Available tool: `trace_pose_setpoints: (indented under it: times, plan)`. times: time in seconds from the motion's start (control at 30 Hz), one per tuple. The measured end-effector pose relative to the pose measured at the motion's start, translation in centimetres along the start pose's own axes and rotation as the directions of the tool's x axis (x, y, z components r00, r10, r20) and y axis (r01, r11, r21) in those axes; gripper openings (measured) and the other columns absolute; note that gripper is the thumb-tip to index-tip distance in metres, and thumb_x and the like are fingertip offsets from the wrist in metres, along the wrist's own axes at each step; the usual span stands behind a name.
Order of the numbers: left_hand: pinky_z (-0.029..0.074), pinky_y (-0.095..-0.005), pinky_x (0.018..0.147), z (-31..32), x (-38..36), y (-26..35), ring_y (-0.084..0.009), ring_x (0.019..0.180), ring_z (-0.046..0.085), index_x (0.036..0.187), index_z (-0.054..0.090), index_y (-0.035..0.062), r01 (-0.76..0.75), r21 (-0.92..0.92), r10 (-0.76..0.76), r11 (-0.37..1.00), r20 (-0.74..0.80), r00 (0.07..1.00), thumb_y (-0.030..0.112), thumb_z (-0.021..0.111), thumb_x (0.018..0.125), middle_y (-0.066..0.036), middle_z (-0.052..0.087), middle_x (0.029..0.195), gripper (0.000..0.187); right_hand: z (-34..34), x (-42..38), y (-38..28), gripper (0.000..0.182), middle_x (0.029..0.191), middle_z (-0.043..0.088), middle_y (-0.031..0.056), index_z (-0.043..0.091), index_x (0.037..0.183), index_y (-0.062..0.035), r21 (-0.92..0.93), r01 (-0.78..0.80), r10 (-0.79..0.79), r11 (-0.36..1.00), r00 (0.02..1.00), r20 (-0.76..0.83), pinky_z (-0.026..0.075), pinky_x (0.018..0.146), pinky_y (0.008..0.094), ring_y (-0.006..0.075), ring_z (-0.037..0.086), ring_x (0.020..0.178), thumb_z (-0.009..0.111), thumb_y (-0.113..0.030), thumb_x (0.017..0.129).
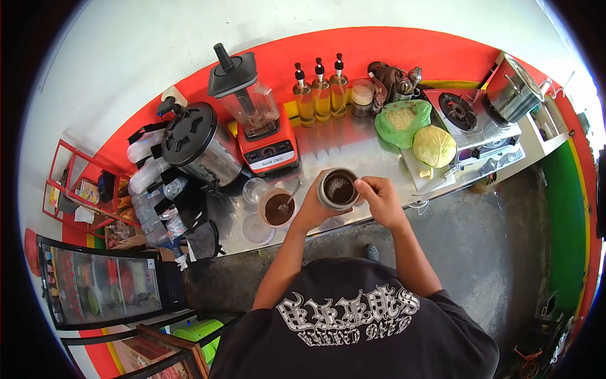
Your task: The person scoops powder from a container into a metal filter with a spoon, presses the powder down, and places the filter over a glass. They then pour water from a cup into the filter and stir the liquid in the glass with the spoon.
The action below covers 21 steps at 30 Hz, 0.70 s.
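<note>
A mug (328, 189) with dark liquid and some froth is held over the counter's front edge. My left hand (310, 211) is wrapped round its left side and underside. At its right side, my right hand (382, 197) is closed, its thumb by the rim; whether it grips a handle is hidden. Just left of the mug stands an open tub of brown powder (275, 218) with a metal spoon (287, 203) resting in it. A clear round lid (257, 230) lies beside the tub, and a clear plastic cup (255, 189) is behind it.
On the steel counter (344, 148) stand a red blender (270, 151), a large black-lidded dispenser (201, 142) and several oil bottles (320, 95). A cabbage (434, 146), a green bag (401, 123) and a gas stove (473, 120) with a pot (514, 91) are to the right.
</note>
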<state>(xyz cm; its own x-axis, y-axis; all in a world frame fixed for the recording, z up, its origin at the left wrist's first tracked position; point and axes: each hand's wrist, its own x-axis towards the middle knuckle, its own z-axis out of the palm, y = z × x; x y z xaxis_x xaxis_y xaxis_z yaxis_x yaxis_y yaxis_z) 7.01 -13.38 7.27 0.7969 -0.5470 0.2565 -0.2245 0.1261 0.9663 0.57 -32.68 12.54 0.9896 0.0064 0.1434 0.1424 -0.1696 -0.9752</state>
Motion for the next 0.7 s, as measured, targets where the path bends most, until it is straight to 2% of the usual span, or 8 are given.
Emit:
trace_pose_setpoints:
  times: [0.03,0.07,0.17,0.3,0.43,0.57,0.63,0.7]
  plan:
    - [0.052,-0.0339,0.106,0.0,0.0,-0.2,-0.0152,0.121,0.061,0.143,0.052,0.0061,0.003,-0.002,-0.003,1.000,-0.010,1.000,0.008,0.100,0.067,-0.005,0.063,0.132,0.089,0.3,-0.1,-0.1,0.046,0.066,0.038,-0.0028,0.056,0.074,0.0025,0.042,-0.028,0.031,0.999,0.997,-0.067,0.032,0.055,0.0321,0.0064,0.034,0.067,0.064,-0.028,0.109]
    - [0.051,-0.0340,0.106,0.0,-0.1,-0.6,-0.0153,0.122,0.061,0.143,0.053,0.0060,0.012,-0.035,-0.012,0.999,0.009,1.000,0.007,0.099,0.067,-0.005,0.063,0.132,0.089,-0.2,-0.7,-0.6,0.046,0.067,0.053,0.0035,0.060,0.081,0.0053,-0.111,0.016,-0.015,0.994,1.000,0.015,0.037,0.061,0.0324,0.0089,0.041,0.069,0.060,-0.030,0.111]
    - [0.051,-0.0342,0.108,-0.3,-0.4,-0.6,-0.0155,0.123,0.061,0.142,0.053,0.0058,0.051,-0.088,-0.049,0.995,0.020,0.999,0.006,0.099,0.066,-0.004,0.063,0.133,0.089,-0.3,-1.7,-2.6,0.046,0.065,0.039,-0.0002,0.058,0.078,0.0044,-0.194,0.136,-0.121,0.972,0.989,0.084,0.034,0.057,0.0334,0.0092,0.035,0.068,0.063,-0.028,0.110]
    - [0.050,-0.0343,0.108,-0.4,-0.7,0.0,-0.0155,0.124,0.059,0.145,0.049,0.0078,0.168,-0.115,-0.152,0.979,0.137,0.979,0.007,0.099,0.068,-0.003,0.062,0.132,0.092,-0.2,-2.0,-0.7,0.048,0.065,0.039,-0.0006,0.059,0.079,0.0042,-0.072,-0.103,0.100,0.992,0.994,-0.046,0.033,0.057,0.0330,0.0085,0.034,0.066,0.061,-0.032,0.111]
    - [0.049,-0.0351,0.108,0.0,-1.2,-2.4,-0.0161,0.127,0.058,0.150,0.038,0.0107,0.167,-0.076,-0.153,0.983,0.166,0.974,0.004,0.097,0.070,-0.004,0.057,0.137,0.100,-0.7,-1.9,1.6,0.054,0.064,0.040,-0.0012,0.055,0.076,0.0043,-0.068,-0.208,0.212,0.976,0.975,0.062,0.032,0.055,0.0323,0.0084,0.034,0.066,0.058,-0.036,0.112]
    - [0.049,-0.0376,0.110,1.3,-2.4,-5.3,-0.0155,0.130,0.057,0.151,0.039,0.0118,0.359,-0.371,-0.333,0.857,0.134,0.933,-0.001,0.093,0.073,-0.004,0.058,0.138,0.097,0.4,-2.4,3.3,0.054,0.063,0.040,0.0008,0.059,0.078,0.0056,-0.159,-0.243,0.232,0.957,0.969,-0.085,0.035,0.056,0.0351,0.0095,0.035,0.065,0.060,-0.037,0.111]
    - [0.048,-0.0388,0.113,1.7,-2.8,-4.7,-0.0174,0.134,0.056,0.154,0.040,0.0107,0.410,-0.354,-0.349,0.841,0.224,0.910,-0.001,0.093,0.073,-0.005,0.058,0.144,0.098,0.0,-2.9,3.4,0.053,0.063,0.041,0.0027,0.060,0.078,0.0060,-0.202,-0.222,0.224,0.954,0.975,-0.014,0.036,0.057,0.0366,0.0102,0.036,0.065,0.062,-0.037,0.110]
    - [0.047,-0.0392,0.116,1.9,-3.6,-6.0,-0.0191,0.137,0.055,0.156,0.041,0.0100,0.380,-0.358,-0.338,0.853,0.176,0.925,0.001,0.094,0.073,-0.005,0.057,0.148,0.099,-1.1,-2.9,3.5,0.055,0.063,0.044,-0.0054,0.052,0.071,-0.0031,-0.211,-0.252,0.291,0.944,0.940,0.179,0.033,0.054,0.0311,0.0058,0.037,0.061,0.058,-0.038,0.112]
